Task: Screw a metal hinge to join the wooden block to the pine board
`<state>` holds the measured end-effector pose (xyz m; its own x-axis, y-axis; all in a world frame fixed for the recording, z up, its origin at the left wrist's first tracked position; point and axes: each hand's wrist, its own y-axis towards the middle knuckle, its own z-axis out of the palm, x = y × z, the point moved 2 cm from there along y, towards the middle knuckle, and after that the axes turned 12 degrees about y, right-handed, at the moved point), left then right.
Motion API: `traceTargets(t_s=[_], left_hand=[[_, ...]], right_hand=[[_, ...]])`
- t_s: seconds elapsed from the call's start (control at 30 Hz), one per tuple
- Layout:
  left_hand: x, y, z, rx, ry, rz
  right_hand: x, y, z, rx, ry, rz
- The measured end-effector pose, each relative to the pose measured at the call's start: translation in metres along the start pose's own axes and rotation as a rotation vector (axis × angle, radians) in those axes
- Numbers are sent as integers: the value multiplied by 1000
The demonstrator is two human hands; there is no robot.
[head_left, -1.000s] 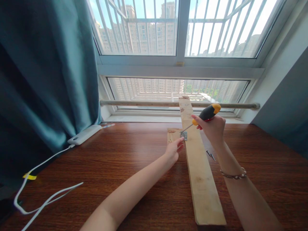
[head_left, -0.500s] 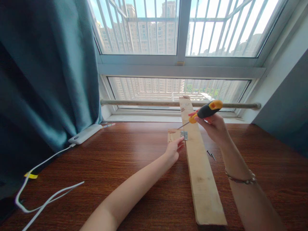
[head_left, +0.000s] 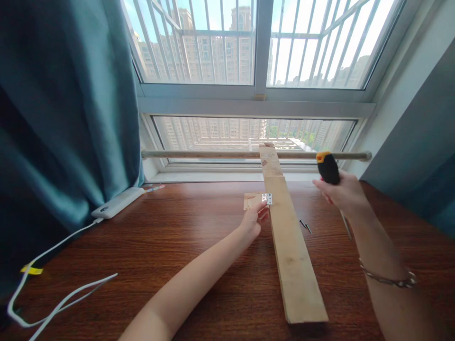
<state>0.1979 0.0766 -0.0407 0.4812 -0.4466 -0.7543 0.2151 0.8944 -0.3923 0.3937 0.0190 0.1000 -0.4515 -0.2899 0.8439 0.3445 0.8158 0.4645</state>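
Mid-frame, my half-curled left fingers (head_left: 262, 206) touch the hinge (head_left: 267, 197), pinch unclear; it's best held flat against the long board (head_left: 292, 255). At right, my right fingers (head_left: 324, 189) wrap the screwdriver (head_left: 328, 169).

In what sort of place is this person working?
Probably a room in a home, perhaps an upper-floor flat: a blue-green curtain, a barred window, and high-rise buildings beyond it.
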Motion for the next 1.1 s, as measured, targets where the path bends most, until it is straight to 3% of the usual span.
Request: traceTargets(t_s=[0.17,0.23,0.37,0.7,1.1], left_hand=[[-2,-4,1,5,-15,10],[-2,-4,1,10,-6,2],[-1,0,-1,18,22,26],[0,2,-2,-10,62,58],[1,-2,0,-9,43,41]], right_hand=[[-69,-9,3,418,-448,347],[-96,-12,7,469,-515,456],[-130,-13,14,491,-538,518],[-159,-15,22,555,-617,538],[-166,-17,30,487,-720,456]])
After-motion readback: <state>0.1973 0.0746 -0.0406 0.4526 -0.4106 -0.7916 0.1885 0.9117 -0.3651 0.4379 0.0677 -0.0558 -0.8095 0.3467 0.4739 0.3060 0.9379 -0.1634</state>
